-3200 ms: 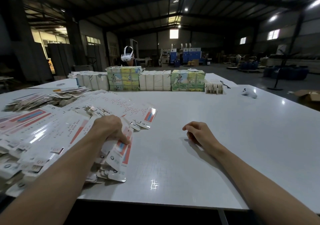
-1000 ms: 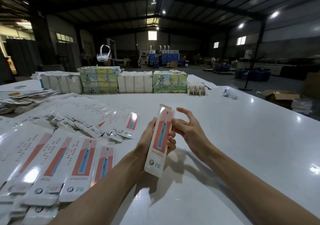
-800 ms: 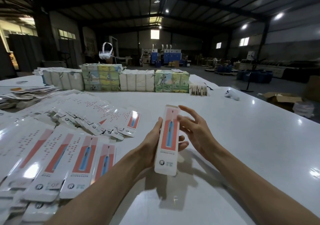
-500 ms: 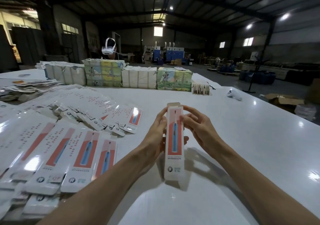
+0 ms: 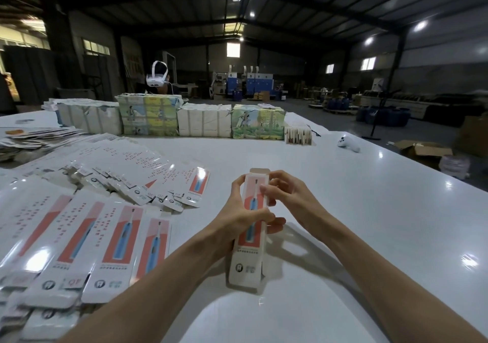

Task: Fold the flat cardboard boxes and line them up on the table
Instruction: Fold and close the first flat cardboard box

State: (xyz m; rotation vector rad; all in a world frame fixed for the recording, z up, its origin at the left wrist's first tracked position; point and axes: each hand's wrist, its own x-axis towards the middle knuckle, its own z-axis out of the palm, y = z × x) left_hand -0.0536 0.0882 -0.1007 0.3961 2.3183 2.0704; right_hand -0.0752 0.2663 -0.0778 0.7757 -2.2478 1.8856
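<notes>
I hold one long, narrow white-and-red toothbrush box (image 5: pixel 247 261) upright above the white table (image 5: pixel 369 224), partly opened into a tube. My left hand (image 5: pixel 243 210) wraps its middle from the left. My right hand (image 5: pixel 287 197) pinches its upper part from the right, fingers near the open top flap. Many flat boxes of the same print (image 5: pixel 87 237) lie fanned out on the table to the left, some overlapping in a pile.
Wrapped stacks of printed packs (image 5: pixel 200 123) form a row along the far side, with a small bundle of cards (image 5: pixel 298 133) at its right end. A white controller (image 5: pixel 348 144) lies far right. A person wearing a white headset (image 5: pixel 156 78) stands behind the row.
I picked one flat box off the left pile, raised it in front of me and brought my right hand onto it. The box has narrowed from flat toward a tube.
</notes>
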